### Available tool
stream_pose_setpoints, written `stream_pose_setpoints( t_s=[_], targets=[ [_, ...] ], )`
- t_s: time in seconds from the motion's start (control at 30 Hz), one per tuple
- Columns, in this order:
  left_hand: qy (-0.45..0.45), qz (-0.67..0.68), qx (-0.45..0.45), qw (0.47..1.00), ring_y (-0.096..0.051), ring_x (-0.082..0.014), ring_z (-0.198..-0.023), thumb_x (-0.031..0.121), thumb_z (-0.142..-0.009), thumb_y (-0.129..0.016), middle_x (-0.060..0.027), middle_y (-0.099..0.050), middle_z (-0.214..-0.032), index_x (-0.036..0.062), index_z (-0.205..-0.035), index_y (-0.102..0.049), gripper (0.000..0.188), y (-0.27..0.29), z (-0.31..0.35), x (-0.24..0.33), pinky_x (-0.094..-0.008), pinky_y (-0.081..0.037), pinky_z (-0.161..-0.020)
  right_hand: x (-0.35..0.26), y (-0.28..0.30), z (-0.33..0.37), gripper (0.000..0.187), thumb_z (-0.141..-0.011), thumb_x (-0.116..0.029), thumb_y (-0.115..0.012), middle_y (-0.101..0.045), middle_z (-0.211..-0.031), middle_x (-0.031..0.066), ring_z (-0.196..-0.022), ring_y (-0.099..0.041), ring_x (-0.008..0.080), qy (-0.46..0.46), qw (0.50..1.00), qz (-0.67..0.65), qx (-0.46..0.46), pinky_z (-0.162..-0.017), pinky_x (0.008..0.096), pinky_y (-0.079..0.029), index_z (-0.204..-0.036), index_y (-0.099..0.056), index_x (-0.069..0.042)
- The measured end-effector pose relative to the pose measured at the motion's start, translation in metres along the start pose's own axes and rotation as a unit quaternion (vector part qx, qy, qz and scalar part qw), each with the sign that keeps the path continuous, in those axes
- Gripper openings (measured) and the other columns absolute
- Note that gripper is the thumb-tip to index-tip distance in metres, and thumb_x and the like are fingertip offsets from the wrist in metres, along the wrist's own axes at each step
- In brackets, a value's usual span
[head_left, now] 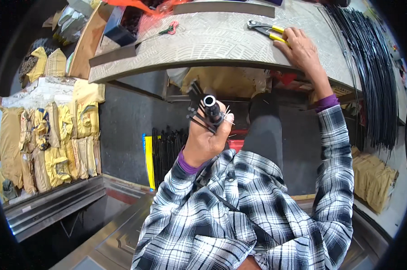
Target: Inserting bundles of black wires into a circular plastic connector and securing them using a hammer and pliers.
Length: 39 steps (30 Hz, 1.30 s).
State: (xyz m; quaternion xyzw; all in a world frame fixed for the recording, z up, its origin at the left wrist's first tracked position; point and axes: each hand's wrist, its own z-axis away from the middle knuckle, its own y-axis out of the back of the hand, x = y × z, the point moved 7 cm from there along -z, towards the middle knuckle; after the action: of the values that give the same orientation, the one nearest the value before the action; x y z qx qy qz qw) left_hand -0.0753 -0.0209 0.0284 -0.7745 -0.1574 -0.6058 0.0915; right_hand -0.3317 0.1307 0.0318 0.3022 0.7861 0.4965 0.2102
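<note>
My left hand (203, 140) is closed around a black umbrella frame (209, 108), held upright in front of my body. Its hollow round end faces up, and several dark ribs fan out to the left. Thin pale wires stick out beside my thumb. On the worktable (203, 42), my right hand (301, 50) grips the yellow handles of a pair of pincers (277, 29). The metal jaws of the pincers rest on the tabletop, pointing left.
Red-handled scissors (171, 29) lie at the table's left, near a dark blue box (119, 27). Long black rods (370, 72) hang over the right end. Another black bundle (169, 150) stands below on the left, and yellow-brown sacks (55, 139) are stacked beyond it.
</note>
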Motion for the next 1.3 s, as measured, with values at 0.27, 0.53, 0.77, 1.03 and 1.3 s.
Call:
stream_pose_setpoints(
  t_s=[0.27,0.53,0.77,1.03,1.3],
  targets=[
    [-0.072,-0.030,-0.054,0.995,-0.045,-0.0129,-0.070,-0.007,-0.077,-0.055,-0.0081,-0.044,-0.082,0.0033,-0.087,-0.040,0.020,-0.002,0.009,0.014,-0.0249,-0.041,-0.065,-0.034,0.028,0.042,0.023,-0.089,-0.024,-0.048,-0.052,-0.064,0.0033,-0.056,-0.050,0.0103,-0.145,0.870,-0.469,-0.034,-0.050,0.0256,-0.040,-0.084,-0.053,-0.002],
    [-0.128,-0.035,-0.076,0.988,-0.043,-0.0143,-0.071,-0.009,-0.076,-0.056,-0.0082,-0.043,-0.081,0.0019,-0.087,-0.040,0.022,-0.007,0.018,0.017,-0.0274,-0.038,-0.063,-0.137,0.106,0.095,0.037,-0.075,-0.013,-0.058,-0.047,-0.116,0.0033,-0.108,-0.047,0.0189,0.191,0.980,0.047,0.036,-0.096,0.0372,-0.033,-0.112,-0.058,-0.015],
    [-0.146,-0.030,-0.059,0.987,-0.046,-0.0172,-0.073,-0.011,-0.076,-0.056,-0.0080,-0.043,-0.081,0.0018,-0.086,-0.042,0.022,-0.012,0.021,0.023,-0.0279,-0.038,-0.063,-0.146,0.116,0.110,0.035,-0.079,-0.020,-0.062,-0.040,-0.116,-0.0037,-0.116,-0.038,0.0128,0.267,0.894,0.254,0.254,-0.107,0.0430,-0.012,-0.114,-0.058,-0.025],
    [-0.141,-0.004,-0.084,0.986,-0.047,-0.0191,-0.075,-0.005,-0.077,-0.058,-0.0076,-0.042,-0.085,0.0035,-0.089,-0.043,0.021,-0.009,0.018,0.018,-0.0300,-0.040,-0.062,-0.140,0.113,0.113,0.035,-0.077,-0.017,-0.064,-0.039,-0.119,-0.0018,-0.117,-0.039,0.0156,0.217,0.916,0.240,0.238,-0.107,0.0469,-0.012,-0.111,-0.059,-0.023],
    [-0.119,-0.045,-0.065,0.990,-0.047,-0.0178,-0.075,-0.003,-0.077,-0.058,-0.0083,-0.043,-0.082,0.0026,-0.091,-0.041,0.023,-0.008,0.019,0.015,-0.0290,-0.040,-0.066,-0.150,0.100,0.126,0.032,-0.068,-0.010,-0.074,-0.043,-0.114,0.0017,-0.106,-0.047,0.0167,0.214,0.925,0.137,0.283,-0.105,0.0446,-0.017,-0.097,-0.060,-0.011]
  ],
)
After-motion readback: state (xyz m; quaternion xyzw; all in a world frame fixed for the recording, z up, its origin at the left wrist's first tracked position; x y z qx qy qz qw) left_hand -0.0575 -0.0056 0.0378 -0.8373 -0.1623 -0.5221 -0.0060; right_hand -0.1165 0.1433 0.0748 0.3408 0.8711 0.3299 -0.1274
